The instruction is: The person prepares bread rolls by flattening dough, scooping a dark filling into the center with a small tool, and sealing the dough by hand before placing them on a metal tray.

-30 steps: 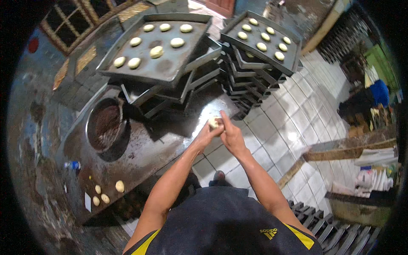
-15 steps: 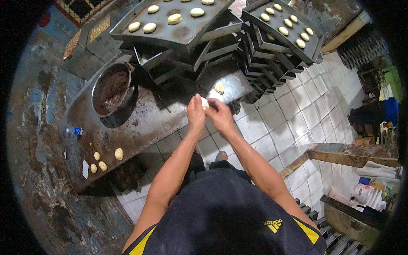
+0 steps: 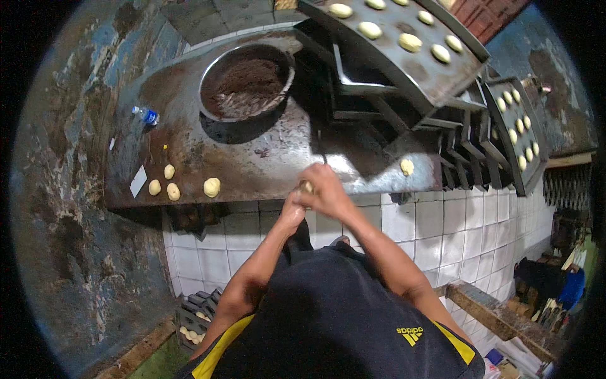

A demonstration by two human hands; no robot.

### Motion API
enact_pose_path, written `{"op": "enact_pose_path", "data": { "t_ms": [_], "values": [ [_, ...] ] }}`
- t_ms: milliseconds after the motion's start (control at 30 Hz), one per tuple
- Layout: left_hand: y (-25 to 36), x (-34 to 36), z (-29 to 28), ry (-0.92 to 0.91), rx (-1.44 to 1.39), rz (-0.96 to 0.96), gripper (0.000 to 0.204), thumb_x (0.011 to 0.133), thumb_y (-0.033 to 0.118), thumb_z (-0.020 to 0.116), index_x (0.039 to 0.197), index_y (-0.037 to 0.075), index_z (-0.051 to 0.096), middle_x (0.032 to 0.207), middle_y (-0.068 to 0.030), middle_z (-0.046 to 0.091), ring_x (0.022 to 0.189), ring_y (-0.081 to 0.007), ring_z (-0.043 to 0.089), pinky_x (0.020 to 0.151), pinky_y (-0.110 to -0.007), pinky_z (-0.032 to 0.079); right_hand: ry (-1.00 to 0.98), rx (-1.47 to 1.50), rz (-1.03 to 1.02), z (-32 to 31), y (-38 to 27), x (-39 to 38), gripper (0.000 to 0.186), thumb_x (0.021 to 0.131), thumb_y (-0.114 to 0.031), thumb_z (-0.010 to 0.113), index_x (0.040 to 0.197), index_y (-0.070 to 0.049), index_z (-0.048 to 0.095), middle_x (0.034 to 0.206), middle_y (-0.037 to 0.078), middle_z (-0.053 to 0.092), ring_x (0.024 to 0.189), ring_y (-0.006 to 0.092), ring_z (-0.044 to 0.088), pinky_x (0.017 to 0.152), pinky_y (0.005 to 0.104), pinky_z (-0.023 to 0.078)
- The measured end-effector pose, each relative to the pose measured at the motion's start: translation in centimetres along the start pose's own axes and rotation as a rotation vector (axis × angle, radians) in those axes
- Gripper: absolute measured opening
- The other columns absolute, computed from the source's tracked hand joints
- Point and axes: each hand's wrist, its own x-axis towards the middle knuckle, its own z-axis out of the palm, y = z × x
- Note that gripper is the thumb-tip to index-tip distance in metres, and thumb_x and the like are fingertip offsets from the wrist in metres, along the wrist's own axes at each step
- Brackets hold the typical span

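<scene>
My left hand [image 3: 291, 207] and my right hand [image 3: 320, 189] meet over the front edge of the metal table [image 3: 353, 184], closed around a small dough piece [image 3: 307, 187] that their fingers mostly hide. The right hand lies over the left. Beyond them stands a round metal bowl [image 3: 246, 85] of dark brown crumbly stuff. Several pale dough balls [image 3: 212, 187] lie at the table's front left, near a white card [image 3: 138, 181]. A lone lump of dough [image 3: 407, 167] rests to the right of my hands.
Stacked black trays [image 3: 416, 69] bearing dough rounds rise at back right, with a second stack [image 3: 511, 114] beside them. A blue-labelled bottle [image 3: 146, 115] lies at back left. A stained wall [image 3: 82, 158] is on the left; a wooden beam [image 3: 492, 316] and more trays are behind me.
My view has swung left, bringing the bowl toward the middle and the stacks to the right. My hands stay together; my right hand has closed over the left, hiding more of the dough.
</scene>
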Motion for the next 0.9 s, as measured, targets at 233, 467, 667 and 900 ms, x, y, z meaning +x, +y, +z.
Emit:
{"op": "enact_pose_path", "data": {
  "t_ms": [233, 467, 667, 900],
  "values": [
    [12.5, 4.3, -9.3, -0.048, -0.276, 0.169, 0.072, 0.078, -0.003, 0.081, 0.142, 0.007, 0.049, 0.124, -0.0011, 0.061, 0.117, -0.0125, 0.057, 0.104, -0.03, 0.045, -0.154, -0.599, 0.31, 9.1, 23.4, 1.2, 0.019, 0.088, -0.024, 0.064, 0.091, -0.005, 0.067, 0.07, 0.02, 0.067, 0.07, 0.0405, 0.069, 0.064, 0.0523, 0.055],
    [17.4, 4.1, -23.4, 0.172, 0.019, 0.266, 0.053, 0.079, 0.003, 0.084, 0.125, 0.009, 0.059, 0.114, -0.0031, 0.066, 0.107, -0.0134, 0.061, 0.096, -0.031, 0.049, -0.409, -0.193, 0.582, 7.5, 8.5, 9.4, 0.023, 0.097, -0.02, 0.057, 0.092, 0.001, 0.065, 0.075, 0.024, 0.066, 0.072, 0.0389, 0.069, 0.063, 0.0469, 0.053],
    [19.4, 7.9, -28.0, 0.37, 0.175, 0.323, 0.07, 0.081, 0.002, 0.082, 0.14, 0.011, 0.046, 0.122, -0.007, 0.062, 0.112, -0.0182, 0.061, 0.099, -0.035, 0.05, -0.269, 0.046, 0.507, 8.6, 0.0, 25.5, 0.027, 0.093, -0.012, 0.063, 0.115, 0.004, 0.069, 0.093, 0.029, 0.069, 0.09, 0.044, 0.07, 0.078, 0.0442, 0.056],
    [22.3, 11.5, -31.6, 0.427, 0.076, 0.291, 0.074, 0.079, -0.003, 0.081, 0.142, 0.01, 0.046, 0.12, -0.0078, 0.064, 0.111, -0.0172, 0.063, 0.096, -0.032, 0.052, -0.467, -0.485, 0.504, 20.7, 11.1, 32.1, 0.021, 0.088, -0.013, 0.058, 0.085, 0.003, 0.071, 0.09, 0.029, 0.07, 0.086, 0.0459, 0.07, 0.072, 0.0539, 0.057]
  ]
}}
